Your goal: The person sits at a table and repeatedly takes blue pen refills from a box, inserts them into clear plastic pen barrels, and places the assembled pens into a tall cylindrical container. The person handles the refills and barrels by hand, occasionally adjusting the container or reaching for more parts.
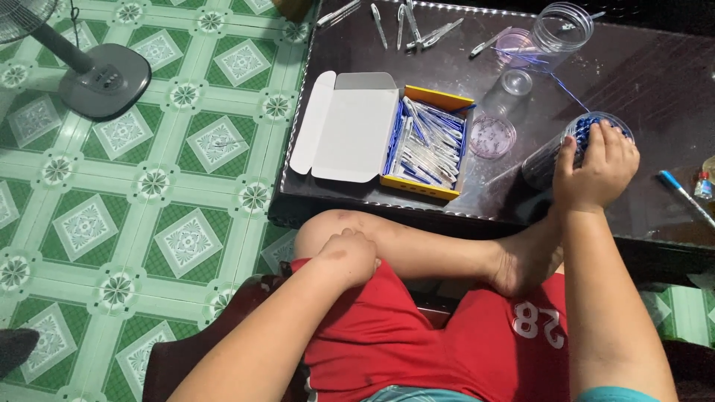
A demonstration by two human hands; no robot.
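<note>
So the right hand (596,167) is draped over the mouth of a clear plastic jar (555,152) lying on its side on the dark table (640,82), fingers curled down over the rim and into the blue caps (588,128) packed inside. The grip is loose and spread: the palm sits on the near side of the jar opening and the fingertips on the far side, so the jar mouth is right under the hand. Can't tell whether any single cap is pinched between the fingers.

The left hand (346,257) is balled into a loose fist resting on the bent knee, well apart from the jar and holding nothing that I can see.

Everything else relative to that jar: the open yellow box of pens (427,145) is to its left, white flap folded out. A round clear lid (491,136) lies between the box and the jar. A second, empty clear jar (562,28) lies beyond it toward the far edge, with loose pen barrels (417,26) scattered further left of that. A single blue pen (681,192) lies just right of the jar. A fan base (104,78) stands on the green tile floor, way off left.
</note>
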